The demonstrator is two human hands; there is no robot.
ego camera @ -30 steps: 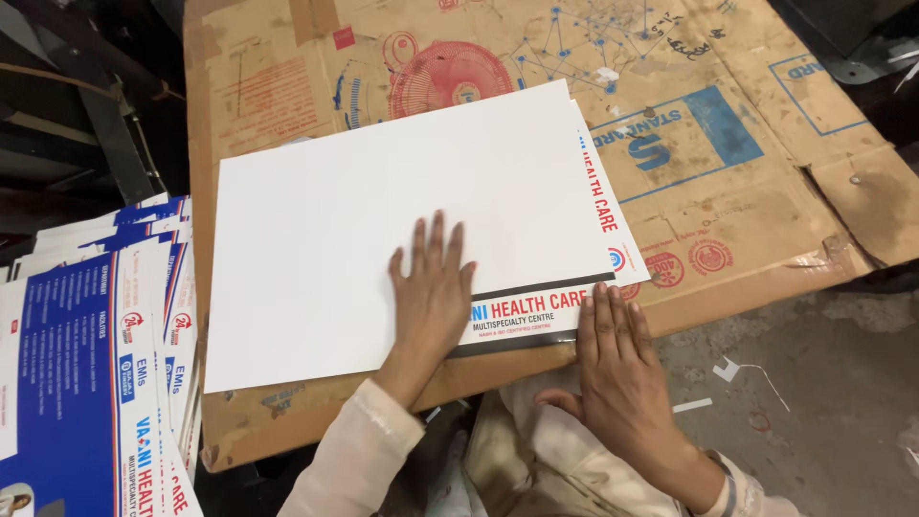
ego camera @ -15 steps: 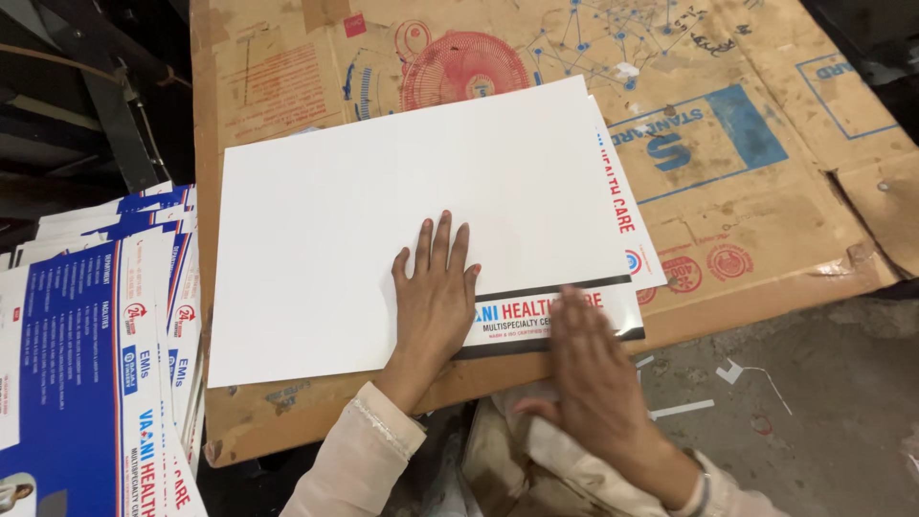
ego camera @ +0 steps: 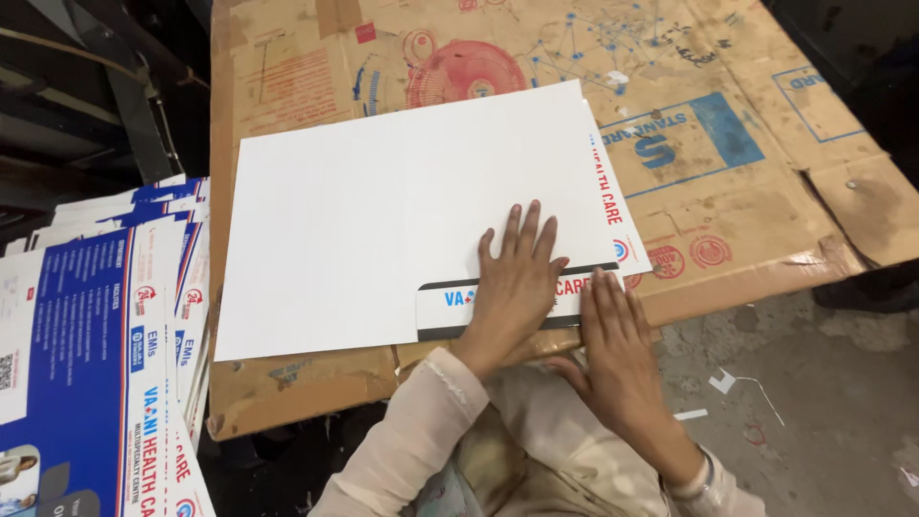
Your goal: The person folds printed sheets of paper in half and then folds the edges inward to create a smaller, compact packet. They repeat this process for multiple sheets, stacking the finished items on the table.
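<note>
My left hand lies flat, palm down and fingers spread a little, on the near right part of the large white sheet; it holds nothing, it only presses on the paper and partly covers the printed flap with the dark band that shows at the near edge of the sheet. My right hand is also open and flat, the fingers together and pointing away from me, just beside the left hand. Its fingertips rest on the right end of the same printed flap, and the palm lies over the near edge of the cardboard. Both sleeves are of a pale cream cloth. The white sheet lies on a second printed sheet, whose right margin with red letters stays visible as a narrow strip. Everything rests on the flattened brown cardboard, which is stained, has red and blue prints and is torn at the right corner. On my left, a fanned stack of blue and white printed sheets lies lower than the cardboard. On my right, the grey concrete floor shows some small paper scraps.
</note>
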